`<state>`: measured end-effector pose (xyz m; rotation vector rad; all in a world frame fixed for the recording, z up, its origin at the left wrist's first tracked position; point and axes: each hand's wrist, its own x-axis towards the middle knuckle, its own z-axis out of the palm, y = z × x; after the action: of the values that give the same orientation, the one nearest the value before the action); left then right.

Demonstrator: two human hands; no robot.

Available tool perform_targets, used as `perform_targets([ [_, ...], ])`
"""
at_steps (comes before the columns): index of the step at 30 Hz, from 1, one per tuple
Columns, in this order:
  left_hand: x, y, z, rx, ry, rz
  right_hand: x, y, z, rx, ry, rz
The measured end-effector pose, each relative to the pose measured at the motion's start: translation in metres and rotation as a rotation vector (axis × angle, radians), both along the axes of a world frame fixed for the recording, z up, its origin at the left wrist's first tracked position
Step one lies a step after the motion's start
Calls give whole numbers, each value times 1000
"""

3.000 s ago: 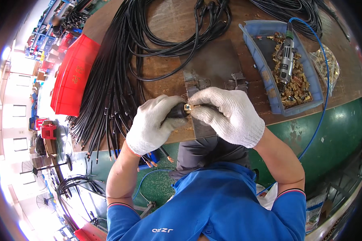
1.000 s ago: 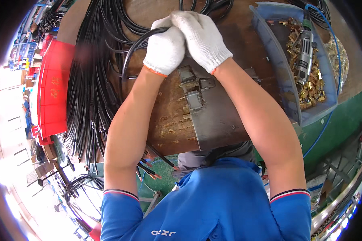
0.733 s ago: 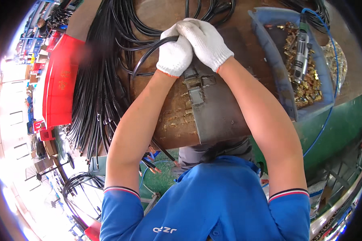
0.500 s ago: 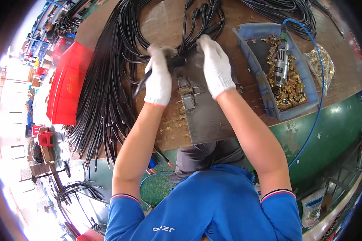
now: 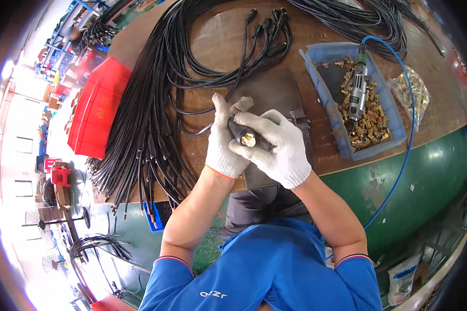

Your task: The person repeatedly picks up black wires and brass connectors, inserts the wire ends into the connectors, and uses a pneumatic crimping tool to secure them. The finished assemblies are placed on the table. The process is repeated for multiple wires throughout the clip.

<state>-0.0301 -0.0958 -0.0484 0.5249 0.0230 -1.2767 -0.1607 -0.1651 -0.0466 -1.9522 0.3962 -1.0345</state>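
Both hands wear white knit gloves and meet over the near middle of the bench. Between them is a black cable connector (image 5: 238, 129), its round open end tilted up at me with brass-coloured metal inside. My left hand (image 5: 224, 147) wraps its left side, with fingertips raised behind it. Against its right side, my right hand (image 5: 280, 147) pinches it with thumb and fingers. A black cable (image 5: 197, 132) runs leftward from behind my left hand. Under the hands lies a dark flat metal plate (image 5: 275, 88), with small grey metal blocks (image 5: 299, 122) at its right edge.
A large bundle of black cables (image 5: 150, 98) covers the bench's left side, beside a red bin (image 5: 99, 111). Rightward, a blue tray (image 5: 316, 83) holds brass pieces and an air tool (image 5: 357, 93) on a blue hose (image 5: 412, 98). A clear bag (image 5: 412, 96) lies beyond.
My hands have come nearer and together, bringing the connector toward me with its open end turned up. Earlier they were apart near the coiled cable ends. The grey blocks now lie farther right.
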Motion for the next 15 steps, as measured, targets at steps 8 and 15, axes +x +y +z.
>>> perform_targets([
  [8,-2,2,-18,22,-35,-54,-1,0,6,-93,87,-48],
  [15,-22,21,1,208,-667,-129,78,-112,15,964,-310,-88],
])
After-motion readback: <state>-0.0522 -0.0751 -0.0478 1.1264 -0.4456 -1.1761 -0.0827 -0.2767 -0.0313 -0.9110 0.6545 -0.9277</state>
